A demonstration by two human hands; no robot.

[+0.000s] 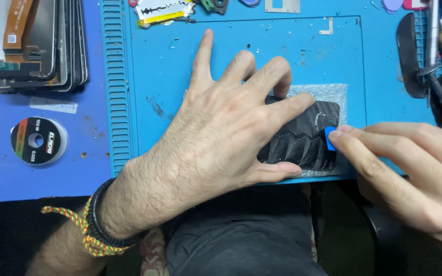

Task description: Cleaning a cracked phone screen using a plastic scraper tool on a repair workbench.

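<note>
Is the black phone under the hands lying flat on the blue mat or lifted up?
Flat. The black phone lies on the blue mat, pressed down by the left hand, while the right hand holds a blue pick at its edge.

Left hand (221, 128) flat, fingers spread — right hand (410, 174) pinched, fingertips together.

A blue work surface (6, 174) fills the view, lit evenly from above; a ribbed blue silicone repair mat (149, 61) lies on it; beyond the near edge, a dark, shadowed space (6, 240) falls away below the bench.
</note>
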